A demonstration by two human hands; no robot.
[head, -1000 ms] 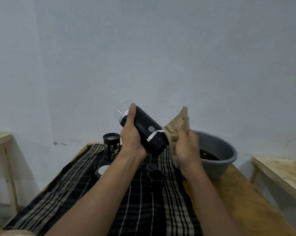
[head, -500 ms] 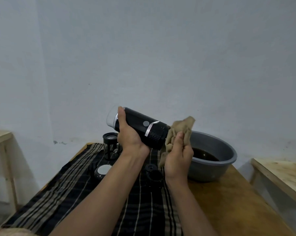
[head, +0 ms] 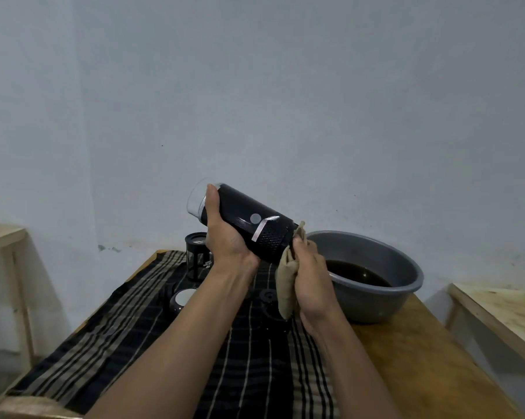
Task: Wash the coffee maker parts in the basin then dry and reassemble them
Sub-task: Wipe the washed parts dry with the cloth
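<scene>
Coffee maker body tipped flatter in left hand. Cloth dropped from upright to hanging below right hand.

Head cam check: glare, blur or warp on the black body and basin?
Head view: dim, flat light, soft shadows; black body sharp, glints only on its silver band; clear cap nearly fades into the wall; basin liquid shows a faint highlight; wide angle stretches the forearms.

near end of striped cloth open, small black parts mid-cloth, glass jar behind, basin blocking right
</scene>
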